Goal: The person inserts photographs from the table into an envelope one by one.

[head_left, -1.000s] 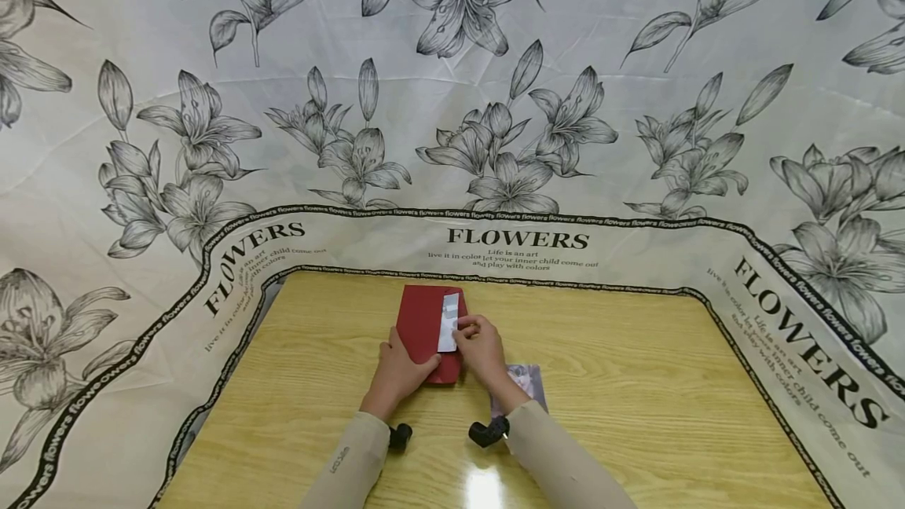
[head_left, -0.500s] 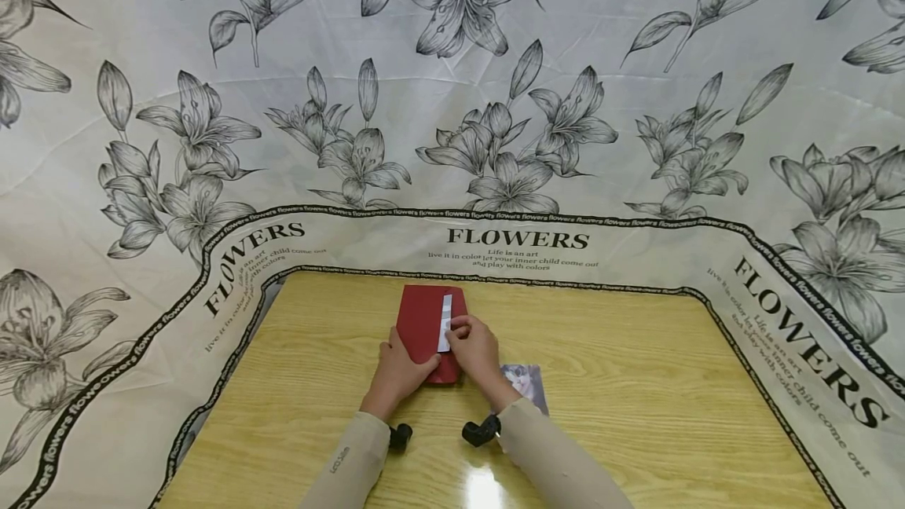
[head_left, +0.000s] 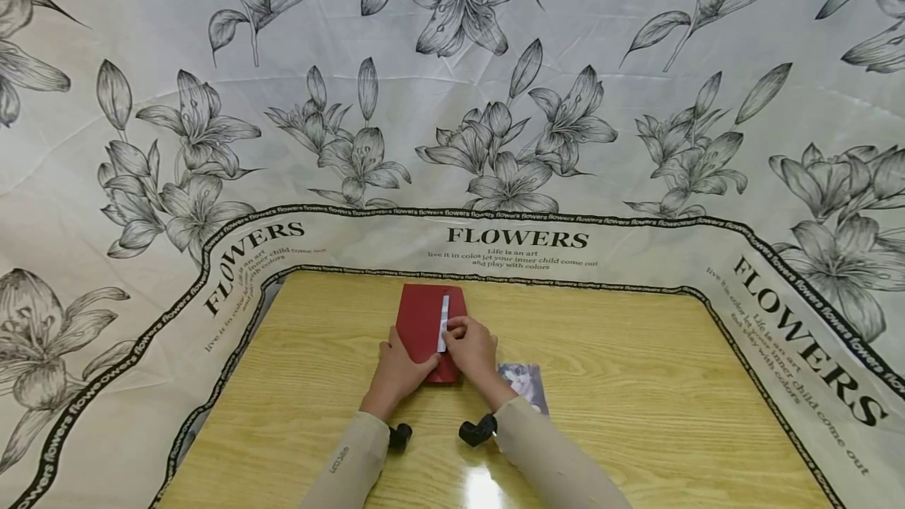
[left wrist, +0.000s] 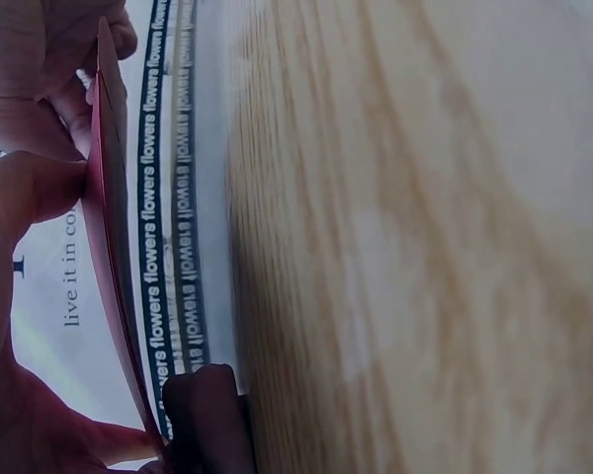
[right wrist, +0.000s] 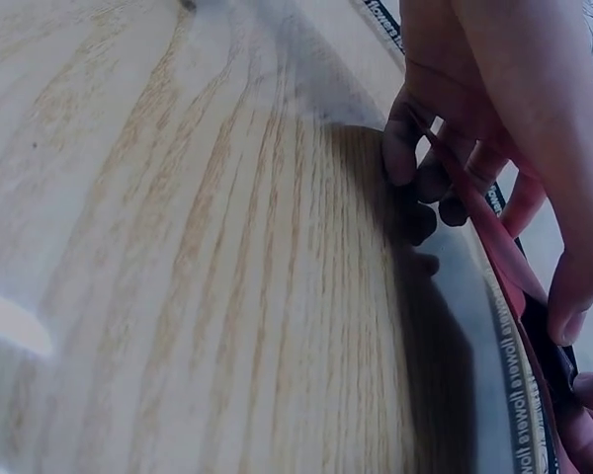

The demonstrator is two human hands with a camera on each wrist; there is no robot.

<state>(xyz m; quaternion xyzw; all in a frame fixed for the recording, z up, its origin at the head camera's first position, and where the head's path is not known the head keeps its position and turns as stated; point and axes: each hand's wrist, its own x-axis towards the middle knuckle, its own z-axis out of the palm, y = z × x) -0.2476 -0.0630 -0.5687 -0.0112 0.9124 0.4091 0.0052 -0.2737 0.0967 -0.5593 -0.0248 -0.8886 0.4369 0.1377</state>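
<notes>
A red envelope (head_left: pixel 419 320) is held raised off the wooden table, edge-on in the left wrist view. My left hand (head_left: pixel 401 371) grips its near left part, thumb on the upper face and fingers underneath, as the right wrist view shows. From an opening in the envelope a narrow pale strip of a card (head_left: pixel 444 316) sticks out; the rest is hidden inside. The thumb and forefinger of my right hand (head_left: pixel 472 348) pinch the card's right edge. Beside the right wrist, a photo print (head_left: pixel 525 385) with a pinkish-grey picture lies on the table, partly hidden by the forearm.
The wooden table (head_left: pixel 622 368) spreads out on both sides of the hands. A flower-printed cloth (head_left: pixel 523 179) hangs behind it and along both sides. Black cameras sit at the left wrist (head_left: pixel 400 437) and at the right wrist (head_left: pixel 478 430).
My right hand has moved left, and the card has slid deeper into the envelope, so its visible strip is narrower. The left hand and envelope have hardly moved.
</notes>
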